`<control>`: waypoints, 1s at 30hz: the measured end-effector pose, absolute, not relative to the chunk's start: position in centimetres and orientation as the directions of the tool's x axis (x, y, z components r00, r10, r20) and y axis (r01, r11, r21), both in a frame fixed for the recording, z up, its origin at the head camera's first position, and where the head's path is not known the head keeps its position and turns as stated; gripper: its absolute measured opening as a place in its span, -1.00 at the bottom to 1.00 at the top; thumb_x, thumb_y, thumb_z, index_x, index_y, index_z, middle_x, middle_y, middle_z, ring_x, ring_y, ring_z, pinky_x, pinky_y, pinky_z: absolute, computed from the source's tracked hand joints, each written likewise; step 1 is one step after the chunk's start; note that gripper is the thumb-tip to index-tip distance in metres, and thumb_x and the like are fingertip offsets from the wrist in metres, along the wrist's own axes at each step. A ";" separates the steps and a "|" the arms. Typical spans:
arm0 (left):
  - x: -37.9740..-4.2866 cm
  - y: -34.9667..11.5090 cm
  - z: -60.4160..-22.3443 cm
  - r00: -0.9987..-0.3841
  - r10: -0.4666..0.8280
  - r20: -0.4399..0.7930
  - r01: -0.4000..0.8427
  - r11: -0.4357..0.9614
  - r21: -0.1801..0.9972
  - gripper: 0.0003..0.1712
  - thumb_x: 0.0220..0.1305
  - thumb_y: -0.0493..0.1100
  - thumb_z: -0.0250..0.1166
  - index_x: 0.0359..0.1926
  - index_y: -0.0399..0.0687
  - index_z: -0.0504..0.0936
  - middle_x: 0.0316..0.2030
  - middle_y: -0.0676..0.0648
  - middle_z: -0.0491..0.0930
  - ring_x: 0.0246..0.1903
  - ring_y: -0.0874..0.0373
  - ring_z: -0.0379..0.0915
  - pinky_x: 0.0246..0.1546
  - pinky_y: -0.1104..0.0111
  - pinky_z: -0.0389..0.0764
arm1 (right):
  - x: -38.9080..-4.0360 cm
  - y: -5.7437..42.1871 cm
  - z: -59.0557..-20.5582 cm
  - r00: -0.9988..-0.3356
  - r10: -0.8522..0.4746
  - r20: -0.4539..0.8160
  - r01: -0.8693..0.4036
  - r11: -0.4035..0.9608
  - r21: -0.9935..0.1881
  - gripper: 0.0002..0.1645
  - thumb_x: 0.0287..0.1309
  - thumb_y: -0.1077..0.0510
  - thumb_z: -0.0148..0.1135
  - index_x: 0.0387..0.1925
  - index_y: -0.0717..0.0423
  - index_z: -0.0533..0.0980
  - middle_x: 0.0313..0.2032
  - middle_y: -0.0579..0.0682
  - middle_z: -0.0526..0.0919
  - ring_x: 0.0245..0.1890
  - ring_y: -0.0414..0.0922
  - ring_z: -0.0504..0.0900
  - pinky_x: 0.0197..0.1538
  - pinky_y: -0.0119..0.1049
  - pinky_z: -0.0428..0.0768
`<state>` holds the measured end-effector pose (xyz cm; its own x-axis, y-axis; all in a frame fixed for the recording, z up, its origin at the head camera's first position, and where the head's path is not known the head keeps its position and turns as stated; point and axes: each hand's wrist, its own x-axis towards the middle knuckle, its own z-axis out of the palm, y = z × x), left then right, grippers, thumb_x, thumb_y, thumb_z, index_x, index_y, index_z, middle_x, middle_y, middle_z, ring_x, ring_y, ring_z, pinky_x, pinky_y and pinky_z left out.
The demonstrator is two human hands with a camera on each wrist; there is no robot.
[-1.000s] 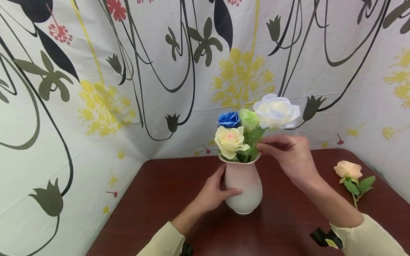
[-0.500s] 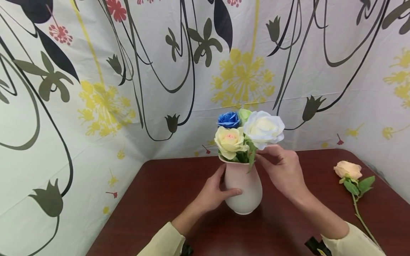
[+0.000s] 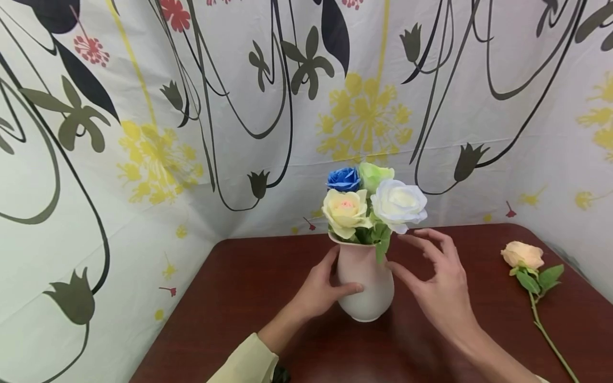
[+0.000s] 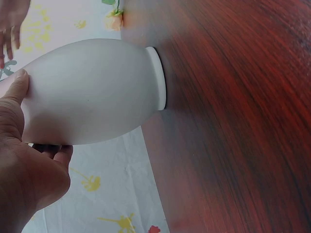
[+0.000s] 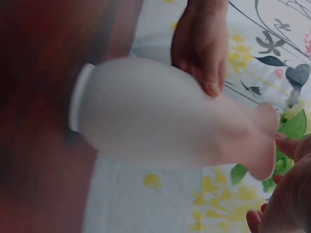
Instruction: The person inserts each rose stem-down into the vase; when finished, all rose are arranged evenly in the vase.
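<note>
A pale vase [image 3: 366,282] with a pinkish neck stands upright on the dark red table. My left hand [image 3: 318,287] grips it from the left, thumb across the front and fingers round the far side, as the left wrist view also shows. In the vase are a blue rose [image 3: 343,179], a light green rose [image 3: 375,175], a cream rose [image 3: 345,211] with a pink centre and a white rose [image 3: 399,205] leaning right. Just right of the vase, below the white rose, my right hand [image 3: 440,282] is spread with nothing in its fingers.
A peach rose [image 3: 522,255] with a long stem lies on the right of the table [image 3: 239,298]. Behind the table hangs a white cloth [image 3: 215,159] printed with flowers and curling stems.
The white rose has come down and settled in the vase at the right. My right hand has let go of its stem and moved slightly down and away. My left hand stays on the vase.
</note>
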<state>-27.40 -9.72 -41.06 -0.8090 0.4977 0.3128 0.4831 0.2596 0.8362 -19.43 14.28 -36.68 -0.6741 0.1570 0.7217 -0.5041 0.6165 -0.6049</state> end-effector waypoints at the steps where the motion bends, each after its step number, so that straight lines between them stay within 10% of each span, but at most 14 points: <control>1: -27.4 -9.7 -41.0 -0.810 0.497 0.313 0.483 0.260 0.836 0.04 0.32 0.07 0.55 0.64 0.40 0.13 0.45 0.24 0.37 0.36 0.26 0.39 0.35 0.21 0.48 | -19.2 14.6 -37.0 -0.690 0.171 0.703 -0.488 0.608 -0.626 -0.38 0.00 0.17 0.73 0.15 -0.04 0.71 0.23 -0.04 0.50 0.20 -0.16 0.43 0.17 -0.37 0.38; 8: -27.4 -10.0 -40.9 -0.820 0.488 0.299 0.471 0.277 0.838 0.06 0.32 0.09 0.55 0.65 0.39 0.11 0.47 0.24 0.34 0.39 0.26 0.36 0.37 0.17 0.46 | -18.5 17.5 -38.2 -0.781 0.169 0.602 -0.404 0.598 -0.692 -0.31 0.15 0.04 0.66 0.31 -0.15 0.61 0.19 -0.12 0.62 0.04 -0.41 0.51 0.02 -0.68 0.37; 16: -27.3 -10.0 -40.9 -0.823 0.486 0.294 0.465 0.279 0.840 0.05 0.31 0.08 0.56 0.64 0.41 0.12 0.46 0.24 0.35 0.39 0.26 0.36 0.38 0.16 0.45 | -18.6 22.5 -38.9 -0.901 0.159 0.403 -0.234 0.603 -0.763 0.05 0.28 -0.17 0.53 0.66 -0.28 0.19 0.50 0.13 0.41 0.32 0.27 0.50 -0.07 -0.67 0.30; 30: -27.3 -9.8 -41.0 -0.830 0.482 0.280 0.458 0.302 0.836 0.05 0.30 0.11 0.56 0.64 0.41 0.13 0.46 0.24 0.36 0.38 0.26 0.36 0.39 0.15 0.45 | -19.3 28.2 -40.5 -0.930 0.210 0.303 -0.126 0.590 -0.798 0.15 0.38 -0.21 0.42 0.73 -0.13 -0.05 0.63 0.23 0.09 0.54 0.36 0.14 0.08 -0.86 0.12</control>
